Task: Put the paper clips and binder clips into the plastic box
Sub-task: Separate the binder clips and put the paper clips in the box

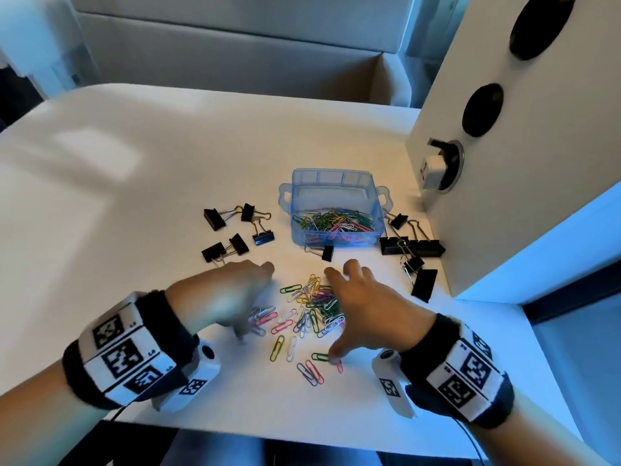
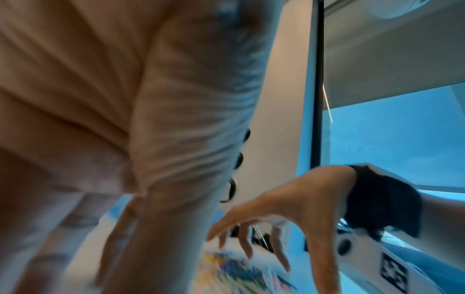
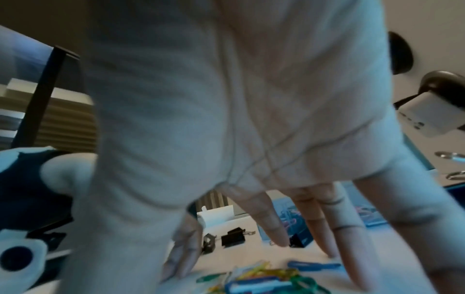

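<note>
A clear blue plastic box (image 1: 331,210) stands on the white table (image 1: 134,196) with several coloured paper clips inside. In front of it lies a loose pile of paper clips (image 1: 309,307). Black binder clips lie left of the box (image 1: 235,230), right of it (image 1: 410,247), and one by its front wall (image 1: 326,252). My left hand (image 1: 242,297), blurred, reaches down onto the pile's left side. My right hand (image 1: 363,307) is spread over the right side, its thumb on a green clip (image 1: 322,357). The right wrist view shows straight fingers (image 3: 276,228) above paper clips (image 3: 264,278).
A white partition panel (image 1: 504,129) with round black holes rises along the table's right side, and a white plug (image 1: 433,169) sits in its socket. The table's front edge (image 1: 268,435) runs just below my wrists. Grey upholstered seating stands beyond the far edge.
</note>
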Available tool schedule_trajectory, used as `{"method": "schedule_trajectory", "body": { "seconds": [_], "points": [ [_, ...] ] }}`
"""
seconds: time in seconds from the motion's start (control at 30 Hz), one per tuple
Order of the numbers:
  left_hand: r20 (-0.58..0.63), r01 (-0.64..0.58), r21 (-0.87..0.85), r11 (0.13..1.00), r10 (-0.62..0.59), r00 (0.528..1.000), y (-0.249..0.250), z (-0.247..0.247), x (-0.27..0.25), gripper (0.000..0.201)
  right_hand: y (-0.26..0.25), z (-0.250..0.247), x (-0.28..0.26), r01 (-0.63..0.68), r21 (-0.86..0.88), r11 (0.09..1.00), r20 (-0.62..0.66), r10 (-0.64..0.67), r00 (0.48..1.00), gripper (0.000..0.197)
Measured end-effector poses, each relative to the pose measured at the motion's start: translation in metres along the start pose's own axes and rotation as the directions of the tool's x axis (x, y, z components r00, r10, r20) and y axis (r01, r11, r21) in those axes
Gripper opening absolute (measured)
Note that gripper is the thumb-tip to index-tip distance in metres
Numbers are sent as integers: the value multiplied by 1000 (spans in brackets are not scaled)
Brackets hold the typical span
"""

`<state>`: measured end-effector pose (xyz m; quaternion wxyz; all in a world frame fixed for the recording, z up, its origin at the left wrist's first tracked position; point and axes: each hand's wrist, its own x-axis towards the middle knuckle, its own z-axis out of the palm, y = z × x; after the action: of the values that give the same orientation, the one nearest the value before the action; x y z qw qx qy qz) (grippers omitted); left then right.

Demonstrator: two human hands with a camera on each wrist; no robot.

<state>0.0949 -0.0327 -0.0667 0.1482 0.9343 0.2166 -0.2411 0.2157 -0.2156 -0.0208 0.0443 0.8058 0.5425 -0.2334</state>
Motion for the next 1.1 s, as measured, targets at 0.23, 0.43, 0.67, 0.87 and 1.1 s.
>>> {"method": "schedule_trajectory", "body": {
  "seconds": [0.23, 0.43, 0.67, 0.87, 1.1],
  "points": [
    [-88, -100, -38, 994, 97, 991, 50, -29, -7, 65, -13, 3, 15, 68, -63, 996, -34, -71, 997, 83],
    [13, -183, -20, 983, 184, 983, 59, -33, -18, 99, -11, -3, 22, 111, 4, 994, -100, -110, 989, 34],
    [-19, -155, 59, 986, 156, 988, 66, -26, -17, 86, 1, -8, 25, 157, 95, 983, -123, -145, 982, 27],
    [-89, -218, 2, 976, 217, 972, 66, -30, -3, 50, 28, -27, 22, 95, 303, 948, -138, -55, 989, 10],
    [-81, -267, 28, 963, 269, 960, 64, -30, -7, 80, 50, -81, 41, 134, 504, 853, -399, 93, 912, 12]
  ]
}}
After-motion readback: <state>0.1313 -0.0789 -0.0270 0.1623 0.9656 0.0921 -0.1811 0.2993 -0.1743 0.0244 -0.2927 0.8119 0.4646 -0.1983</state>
